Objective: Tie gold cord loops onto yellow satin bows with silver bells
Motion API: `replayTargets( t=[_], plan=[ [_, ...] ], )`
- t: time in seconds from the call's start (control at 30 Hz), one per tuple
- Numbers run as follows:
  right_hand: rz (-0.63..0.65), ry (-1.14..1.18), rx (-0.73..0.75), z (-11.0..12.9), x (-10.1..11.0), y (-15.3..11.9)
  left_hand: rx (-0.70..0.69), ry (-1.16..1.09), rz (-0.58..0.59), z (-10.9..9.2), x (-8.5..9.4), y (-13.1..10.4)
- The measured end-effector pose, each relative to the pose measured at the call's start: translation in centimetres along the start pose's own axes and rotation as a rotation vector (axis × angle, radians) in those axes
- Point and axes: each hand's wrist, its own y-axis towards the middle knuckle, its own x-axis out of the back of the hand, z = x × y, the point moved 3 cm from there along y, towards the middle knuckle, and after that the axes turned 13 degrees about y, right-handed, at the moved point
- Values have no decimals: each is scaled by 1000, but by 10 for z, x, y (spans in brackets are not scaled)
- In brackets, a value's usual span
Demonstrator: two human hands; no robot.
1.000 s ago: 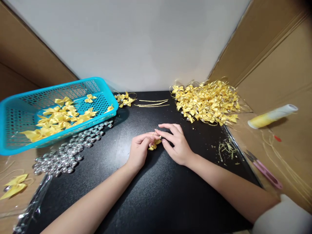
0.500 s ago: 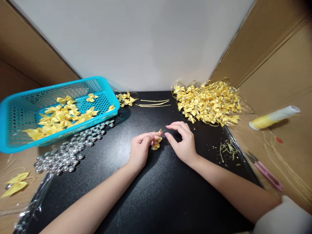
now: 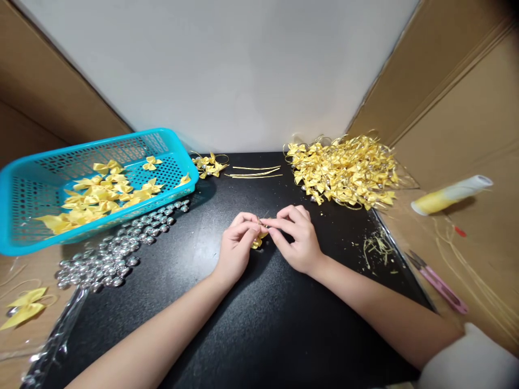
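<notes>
Over the middle of the black table, my left hand (image 3: 235, 246) is closed in a pinch on a yellow ribbon bow (image 3: 258, 241), mostly covered by the fingers. My right hand (image 3: 298, 237) meets it from the right, thumb and forefinger pinched together at the cord beside the bow. That cord is thin and largely hidden by the fingertips. Behind the hands lie several short gold cords (image 3: 255, 174). At the far right of the table is a heap of finished-looking bows with cord loops (image 3: 344, 170).
A blue basket (image 3: 97, 227) with yellow bows stands at left, silver bells (image 3: 105, 262) spread before it. Small bows with cord (image 3: 210, 165) lie behind. At right are cord scraps (image 3: 377, 248), pink thread snips (image 3: 441, 289) and a yellow-white spool (image 3: 452, 194).
My right hand has moved left, its fingers closing from apart to a pinch against my left fingertips. My left hand keeps hold of the bow.
</notes>
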Motion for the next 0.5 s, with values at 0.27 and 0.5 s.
replayTargets(
  t=[0.27, 0.5],
  plan=[
    [-8, 173, -97, -5, -1, 3, -9, 42, 24, -2, 0, -2],
    [-49, 192, -90, -3, -1, 5, 14, 14, 21, -2, -1, -2]
  ],
)
